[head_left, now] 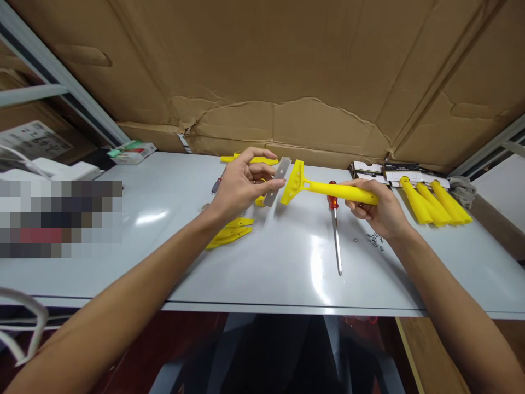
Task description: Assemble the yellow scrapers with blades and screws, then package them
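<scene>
Between the thumb and fingers of my left hand [241, 183] is a flat grey metal scraper blade [275, 183], held tilted above the table. My right hand [379, 208] grips a yellow scraper [328, 189] by its handle, with the wide head turned toward the blade. A narrow gap seems to separate blade and head. Below the scraper handle lies a screwdriver [336, 235] with a red grip. Small screws [375, 239] are scattered near my right wrist. Under my left hand rest yellow plastic parts [230, 232], partly covered by it.
Several yellow handles [437, 202] lean on small boxes [369, 169] at the back right. Another yellow piece [227, 158] lies at the back. A small carton [133, 152] and white items [61, 168] stand at left. Cardboard [287, 71] walls off the rear of the grey table [262, 279].
</scene>
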